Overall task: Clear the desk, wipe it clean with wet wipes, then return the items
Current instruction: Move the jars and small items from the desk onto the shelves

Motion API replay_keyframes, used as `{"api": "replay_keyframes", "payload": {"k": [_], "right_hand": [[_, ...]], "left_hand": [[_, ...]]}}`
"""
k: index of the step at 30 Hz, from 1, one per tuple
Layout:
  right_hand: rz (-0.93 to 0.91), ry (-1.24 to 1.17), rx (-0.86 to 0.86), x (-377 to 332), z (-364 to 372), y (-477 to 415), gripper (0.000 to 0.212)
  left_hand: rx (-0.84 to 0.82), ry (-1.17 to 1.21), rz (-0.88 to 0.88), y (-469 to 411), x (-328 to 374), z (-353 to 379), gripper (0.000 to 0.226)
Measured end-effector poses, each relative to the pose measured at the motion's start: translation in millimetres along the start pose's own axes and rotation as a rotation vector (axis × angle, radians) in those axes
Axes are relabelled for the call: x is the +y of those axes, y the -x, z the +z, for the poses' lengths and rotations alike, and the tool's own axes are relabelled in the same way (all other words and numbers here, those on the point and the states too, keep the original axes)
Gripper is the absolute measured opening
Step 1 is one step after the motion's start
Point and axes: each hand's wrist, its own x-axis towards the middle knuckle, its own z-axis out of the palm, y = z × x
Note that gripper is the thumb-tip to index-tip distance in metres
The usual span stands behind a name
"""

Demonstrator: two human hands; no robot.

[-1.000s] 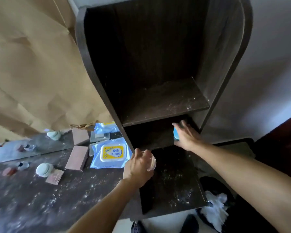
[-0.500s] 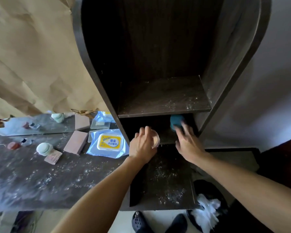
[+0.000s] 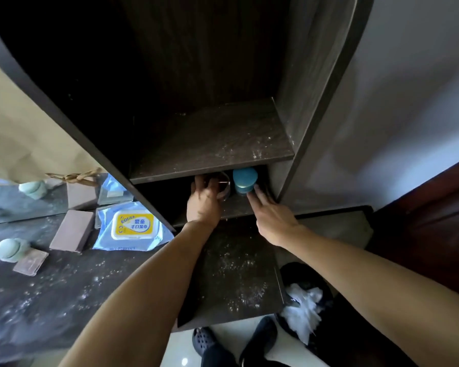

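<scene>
My left hand (image 3: 204, 201) reaches into the low compartment of the dark shelf unit (image 3: 215, 144) and grips a clear round container (image 3: 225, 187) there. Right beside it stands a teal jar (image 3: 244, 180), upright under the shelf board. My right hand (image 3: 273, 217) lies just in front of that jar, its straight fingertips touching the jar's base. A blue wet wipes pack (image 3: 133, 226) with a yellow-and-white lid lies on the dusty dark desk (image 3: 64, 287) to the left.
On the desk's left part sit a pink box (image 3: 72, 230), a smaller pink box (image 3: 31, 262) and a pale green round jar (image 3: 10, 249), with a mirror (image 3: 24, 202) behind. A black bin (image 3: 302, 308) holding white wipes stands on the floor at the right.
Both hands moved deeper into the low compartment. The left hand carried the clear container in beside the teal jar. The right hand's fingers have straightened off the jar, which now stands on its own.
</scene>
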Motion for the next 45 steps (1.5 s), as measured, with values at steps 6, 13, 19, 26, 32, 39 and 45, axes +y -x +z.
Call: {"api": "replay_keyframes", "payload": {"k": [6, 13, 19, 26, 32, 39, 45], "right_hand": [[0.028, -0.018, -0.015, 1, 5, -18, 0.081], [0.005, -0.071, 0.088, -10, 0, 6, 0.060], [-0.192, -0.137, 0.177, -55, 2, 30, 0.031], [-0.297, -0.109, 0.119, -184, 5, 17, 0.027], [-0.395, -0.054, 0.073, -328, 23, 7, 0.031], [-0.471, -0.041, 0.045, -449, 30, -9, 0.029], [-0.501, -0.002, 0.019, -505, 33, -52, 0.034]], "left_hand": [[-0.050, -0.034, 0.012, -5, 2, 2, 0.062], [-0.033, -0.073, 0.058, 32, -4, -12, 0.049], [-0.043, -0.077, 0.059, 98, -50, -42, 0.025], [-0.060, -0.179, -0.150, 178, -186, -108, 0.020], [-0.008, -0.190, -0.264, 255, -311, -172, 0.015], [0.033, -0.163, -0.409, 306, -409, -211, 0.018], [0.017, -0.136, -0.469, 302, -464, -220, 0.021]]}}
